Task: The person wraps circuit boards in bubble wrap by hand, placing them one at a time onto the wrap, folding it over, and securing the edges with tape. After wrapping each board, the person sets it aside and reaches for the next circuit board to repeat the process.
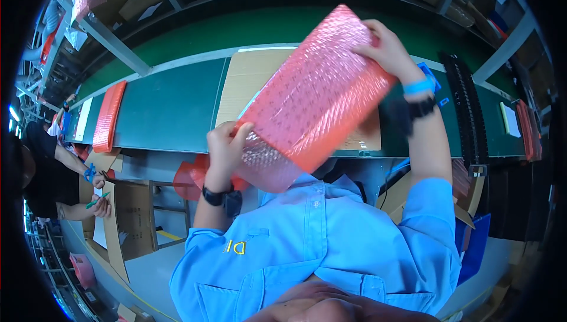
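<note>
Bubble-wrap bag (322, 89): translucent pink to orange-red, dotted all over with fine bubbles, white glints in streaks, small dark marks scattered across the middle. Cardboard sheet (242, 77) plain tan. Tabletop (171, 106) deep green, unpatterned. Wrapped bundle (108, 116) at left: coral red, bubble-textured. Work shirt (289, 233) solid sky blue; embroidery (235, 246) yellow. Wristband (419, 86) bright blue; wrist strap (214, 197) black. Co-worker's top (47, 171) black, pen (98, 200) green. Slatted strip (466, 106) black.

A black strip (466, 109) lies across the green bench (168, 106).
</note>
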Available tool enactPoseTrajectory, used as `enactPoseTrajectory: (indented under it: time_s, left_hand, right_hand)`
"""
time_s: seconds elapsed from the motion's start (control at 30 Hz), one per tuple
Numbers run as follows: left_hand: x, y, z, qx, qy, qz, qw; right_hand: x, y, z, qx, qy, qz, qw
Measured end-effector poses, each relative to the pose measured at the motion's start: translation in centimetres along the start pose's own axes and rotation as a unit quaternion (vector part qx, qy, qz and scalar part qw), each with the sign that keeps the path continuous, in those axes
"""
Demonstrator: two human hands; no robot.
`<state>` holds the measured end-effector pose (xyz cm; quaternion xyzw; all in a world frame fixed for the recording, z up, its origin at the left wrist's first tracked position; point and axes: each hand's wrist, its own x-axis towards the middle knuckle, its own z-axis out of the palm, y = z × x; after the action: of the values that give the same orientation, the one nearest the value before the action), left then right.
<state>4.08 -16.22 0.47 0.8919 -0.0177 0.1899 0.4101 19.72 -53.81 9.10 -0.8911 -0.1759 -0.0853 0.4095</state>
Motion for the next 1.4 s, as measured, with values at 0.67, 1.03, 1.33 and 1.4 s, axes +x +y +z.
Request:
enactPoseTrajectory:
  time_s: [0.67,1.03,1.33,1.4]
  left_hand:
    - [-3.6,-0.6,0.5,0.2,-0.011,-0.035,0.979]
    - [-5.5,-0.5,-1.5,0.201,-0.019,-0.165,0.966]
    - [0.0,6.1,-0.9,0.176,-0.024,0.089,0.98]
    - [2.0,9.2,2.6,0.088,-0.138,0.269,0.949]
  right_hand:
    - [-5.0,-4.9,17.5,-0.241,-0.208,-0.263,0.911]
    - [-4.7,-5.0,17.5,-0.218,-0.212,-0.248,0.92]
    - [-4.3,-4.2,17.3,-0.211,-0.231,-0.239,0.919]
    - [-4.4,-2.4,18.4,-0.176,-0.206,-0.277,0.922]
